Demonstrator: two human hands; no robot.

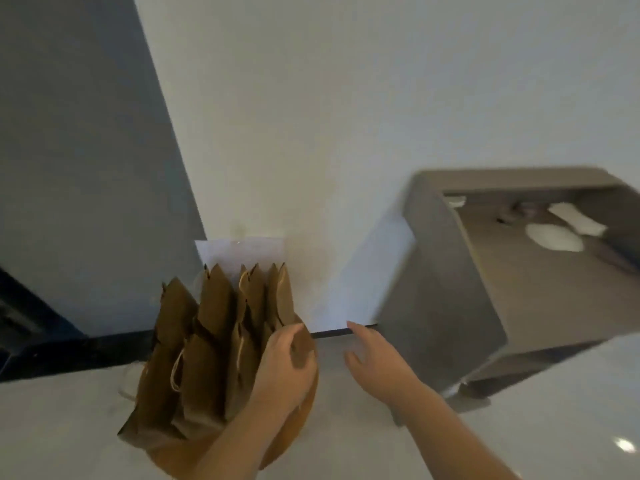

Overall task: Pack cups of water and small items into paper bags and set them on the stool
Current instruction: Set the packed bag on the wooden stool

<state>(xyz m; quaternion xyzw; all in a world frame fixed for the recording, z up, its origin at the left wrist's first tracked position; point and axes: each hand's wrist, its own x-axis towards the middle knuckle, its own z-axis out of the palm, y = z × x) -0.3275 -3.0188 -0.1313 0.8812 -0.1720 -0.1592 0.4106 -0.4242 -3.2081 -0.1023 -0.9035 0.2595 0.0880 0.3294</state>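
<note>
Several folded brown paper bags point(207, 341) with twine handles stand packed together on a round wooden stool point(299, 419) at the lower left. My left hand point(282, 372) lies against the right side of the group, its fingers curled round the edge of the rightmost bag point(302, 348). To the right of the stool my right hand point(375, 363) hovers above the floor, fingers spread and holding nothing. No cups show; the bags' contents are hidden.
A grey table point(450, 271) stands at the right with white items point(554, 237) on top. A white sheet point(242, 251) leans on the wall behind the bags. Dark baseboard point(330, 333) runs along the wall, and glossy pale floor lies below.
</note>
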